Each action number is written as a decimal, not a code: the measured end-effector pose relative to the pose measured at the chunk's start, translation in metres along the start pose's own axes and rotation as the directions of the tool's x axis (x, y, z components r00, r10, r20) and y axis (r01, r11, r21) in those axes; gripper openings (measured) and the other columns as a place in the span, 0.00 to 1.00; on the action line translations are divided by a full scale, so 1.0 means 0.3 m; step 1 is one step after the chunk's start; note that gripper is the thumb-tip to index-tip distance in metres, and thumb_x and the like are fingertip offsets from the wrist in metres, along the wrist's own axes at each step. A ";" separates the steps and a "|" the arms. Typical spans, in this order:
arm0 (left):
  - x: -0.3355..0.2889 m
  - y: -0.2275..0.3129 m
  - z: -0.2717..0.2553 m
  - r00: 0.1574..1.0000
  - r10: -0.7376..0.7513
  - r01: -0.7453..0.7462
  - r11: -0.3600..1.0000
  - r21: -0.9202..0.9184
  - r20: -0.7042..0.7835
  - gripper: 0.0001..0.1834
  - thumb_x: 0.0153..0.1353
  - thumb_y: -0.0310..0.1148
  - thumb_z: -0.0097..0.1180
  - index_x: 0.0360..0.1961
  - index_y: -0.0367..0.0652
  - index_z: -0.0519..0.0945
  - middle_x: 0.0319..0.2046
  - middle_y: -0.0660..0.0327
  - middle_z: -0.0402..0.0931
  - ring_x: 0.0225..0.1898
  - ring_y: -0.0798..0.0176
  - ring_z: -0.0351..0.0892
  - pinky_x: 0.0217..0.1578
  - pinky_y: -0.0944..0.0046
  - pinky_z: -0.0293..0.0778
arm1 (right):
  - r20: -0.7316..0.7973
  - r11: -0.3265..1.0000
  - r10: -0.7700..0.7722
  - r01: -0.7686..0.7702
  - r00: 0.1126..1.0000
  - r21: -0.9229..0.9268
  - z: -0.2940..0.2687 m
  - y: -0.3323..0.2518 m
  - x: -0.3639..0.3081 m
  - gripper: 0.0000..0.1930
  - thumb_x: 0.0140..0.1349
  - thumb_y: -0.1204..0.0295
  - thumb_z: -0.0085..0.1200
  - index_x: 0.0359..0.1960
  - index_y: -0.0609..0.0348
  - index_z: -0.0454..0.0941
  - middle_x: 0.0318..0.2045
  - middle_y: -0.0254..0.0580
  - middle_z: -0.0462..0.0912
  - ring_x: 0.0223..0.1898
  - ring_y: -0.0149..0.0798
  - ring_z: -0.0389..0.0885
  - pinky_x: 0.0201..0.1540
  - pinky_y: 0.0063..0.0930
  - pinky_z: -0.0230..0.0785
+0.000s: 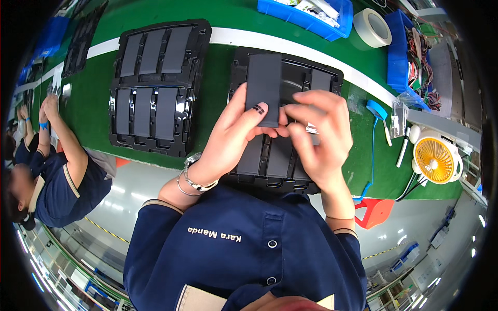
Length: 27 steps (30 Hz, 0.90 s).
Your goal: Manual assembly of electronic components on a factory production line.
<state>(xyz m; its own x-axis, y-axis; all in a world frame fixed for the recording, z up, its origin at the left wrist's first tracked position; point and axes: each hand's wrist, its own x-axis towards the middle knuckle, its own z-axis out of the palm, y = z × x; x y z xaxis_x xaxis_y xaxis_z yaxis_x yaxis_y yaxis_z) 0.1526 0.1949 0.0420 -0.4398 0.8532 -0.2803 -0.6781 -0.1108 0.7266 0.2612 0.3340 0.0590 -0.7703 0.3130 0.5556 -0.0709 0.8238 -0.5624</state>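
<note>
My left hand (pixel 228 132) grips a flat, dark grey rectangular panel (pixel 264 78), thumb on its face near the lower end. The panel is raised over a black plastic tray (pixel 239 58) in front of me, where similar dark panels lie in slots. Close to the panel's lower right corner is my right hand (pixel 327 129), slightly blurred, with curled fingers. A small whitish bit shows by those fingers, but what it is cannot be made out. To the left, another black tray (pixel 203 39) holds two rows of the same dark panels.
Along the back stand a blue bin (pixel 298 19) of white packets, a tape roll (pixel 372 28) and a blue bin (pixel 397 54) of cables. At right are a yellow fan (pixel 434 160) and a blue coiled cord (pixel 369 189). A co-worker (pixel 78 176) is at far left.
</note>
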 end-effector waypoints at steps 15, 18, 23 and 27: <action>-0.019 -0.047 0.011 0.977 0.211 -0.199 0.933 0.301 -0.010 0.28 0.63 0.20 0.54 0.61 0.37 0.57 0.44 0.60 0.71 0.40 0.69 0.76 0.42 0.66 0.77 | 0.301 0.717 0.397 -0.497 0.867 0.489 0.025 -0.011 -0.037 0.04 0.67 0.76 0.52 0.35 0.65 0.73 0.37 0.40 0.72 0.36 0.30 0.71 0.41 0.23 0.67; -0.020 -0.031 0.015 0.927 0.368 -0.330 0.703 0.629 0.074 0.28 0.61 0.22 0.57 0.60 0.36 0.58 0.46 0.59 0.70 0.44 0.67 0.75 0.45 0.64 0.74 | 0.195 0.885 0.272 -0.324 0.942 0.333 0.020 -0.020 -0.029 0.04 0.66 0.77 0.52 0.35 0.66 0.73 0.37 0.39 0.72 0.36 0.29 0.70 0.42 0.22 0.66; -0.032 -0.050 0.019 0.963 0.264 -0.221 0.882 0.416 -0.048 0.29 0.60 0.23 0.58 0.59 0.35 0.59 0.47 0.58 0.69 0.49 0.67 0.72 0.49 0.64 0.71 | 0.338 0.516 0.450 -0.550 0.827 0.657 0.027 -0.028 -0.025 0.05 0.67 0.76 0.55 0.36 0.67 0.74 0.36 0.42 0.75 0.34 0.34 0.77 0.39 0.27 0.72; -0.033 -0.046 0.024 0.969 0.244 -0.206 0.896 0.394 -0.047 0.29 0.60 0.23 0.58 0.59 0.35 0.59 0.47 0.58 0.69 0.49 0.67 0.71 0.50 0.64 0.71 | 0.407 0.378 0.458 -0.587 0.790 0.716 0.023 -0.025 -0.026 0.07 0.69 0.75 0.53 0.38 0.68 0.73 0.37 0.40 0.73 0.33 0.30 0.77 0.38 0.24 0.72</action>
<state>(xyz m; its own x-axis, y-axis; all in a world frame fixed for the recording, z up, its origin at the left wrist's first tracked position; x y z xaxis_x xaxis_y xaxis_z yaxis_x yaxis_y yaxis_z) 0.1705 0.1917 0.0393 -0.6192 0.7754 -0.1239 -0.2845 -0.0744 0.9558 0.2634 0.3221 0.0546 -0.8991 0.4326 -0.0674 -0.0280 -0.2106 -0.9772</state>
